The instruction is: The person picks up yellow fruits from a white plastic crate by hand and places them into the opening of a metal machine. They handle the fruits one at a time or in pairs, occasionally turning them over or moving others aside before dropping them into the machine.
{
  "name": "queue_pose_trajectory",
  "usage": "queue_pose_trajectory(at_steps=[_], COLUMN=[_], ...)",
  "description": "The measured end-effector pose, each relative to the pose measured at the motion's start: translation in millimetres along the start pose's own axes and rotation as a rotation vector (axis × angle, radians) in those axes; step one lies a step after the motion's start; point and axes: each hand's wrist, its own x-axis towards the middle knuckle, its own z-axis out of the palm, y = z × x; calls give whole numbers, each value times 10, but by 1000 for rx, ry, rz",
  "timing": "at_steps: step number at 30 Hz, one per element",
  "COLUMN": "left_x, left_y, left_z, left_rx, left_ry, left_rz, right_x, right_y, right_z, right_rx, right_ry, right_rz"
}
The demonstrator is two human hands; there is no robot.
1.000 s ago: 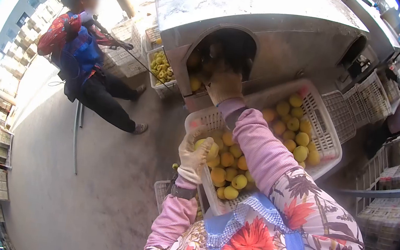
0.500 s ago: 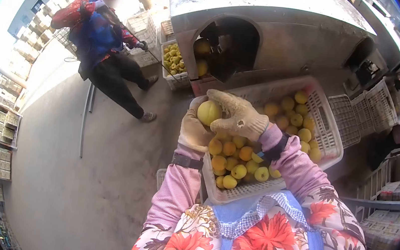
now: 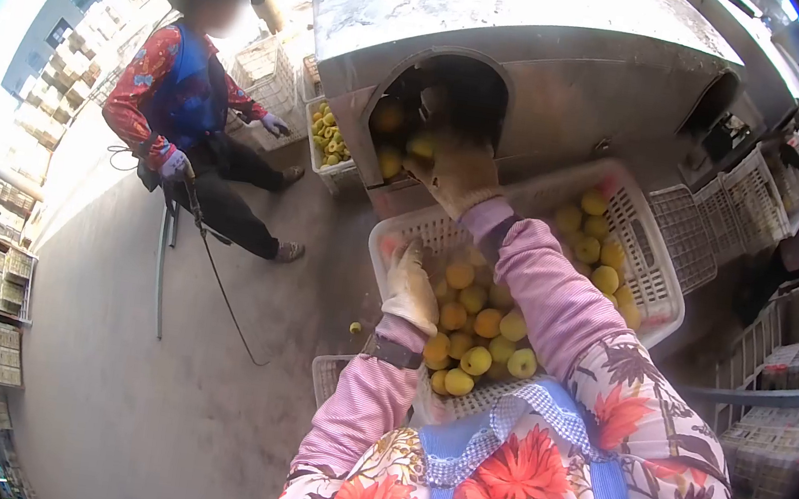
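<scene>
My right hand [image 3: 460,175], in a dusty knitted glove, reaches into the arched opening [image 3: 441,88] of a metal machine. A yellow-green peach [image 3: 421,146] is at its fingertips, blurred, and the fingers look closed on it. My left hand [image 3: 412,287], also gloved, is by the left side of a white plastic crate [image 3: 659,274], its thumb raised and no fruit visible in it. Yellow and orange peaches [image 3: 488,323] fill much of the crate, below my right forearm. Other peaches [image 3: 390,162] sit inside the opening.
A co-worker [image 3: 192,101] stands at the left on the concrete floor, a long thin rod [image 3: 224,279] hanging from one hand. A crate of cut fruit [image 3: 331,138] is beside the machine. Several empty crates [image 3: 684,237] are at right. A small fruit piece [image 3: 355,327] lies on the floor.
My right hand has moved up and away from my left hand into the machine opening. My left hand has lowered, without the peach. A small piece now lies on the floor. The co-worker's rod has swung down.
</scene>
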Motion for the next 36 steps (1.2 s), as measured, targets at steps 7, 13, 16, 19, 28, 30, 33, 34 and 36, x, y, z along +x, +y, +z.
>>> queue_pose_trajectory(at_steps=[7, 13, 16, 19, 28, 30, 33, 34, 36], left_x=[-226, 352, 663, 576, 994, 1041, 761, 615, 736], left_y=[-590, -1056, -1012, -991, -1095, -1334, -1112, -1008, -1179], left_z=[292, -16, -60, 36, -305, -380, -119, -7, -65], left_rx=[887, 1686, 1702, 1641, 1652, 1732, 1514, 1386, 520], left_ry=[-182, 2, 112, 106, -70, 79, 278, 327, 39], left_rz=[-289, 14, 34, -9, 12, 207, 242, 208, 216], right_x=[902, -451, -1102, -1390, -1490, -1360, -1394, -1248, -1200], right_y=[-16, 481, 770, 1054, 1364, 1415, 1329, 1041, 836], right_z=[-115, -372, -250, 164, 970, 864, 419, -1, -359], right_rx=[-190, 470, 220, 39, -238, -45, 406, 513, 728], right_ry=[-468, -351, -628, -743, -958, -933, -747, -734, -641], right_rz=[145, 135, 186, -64, 118, 176, 310, 446, 576])
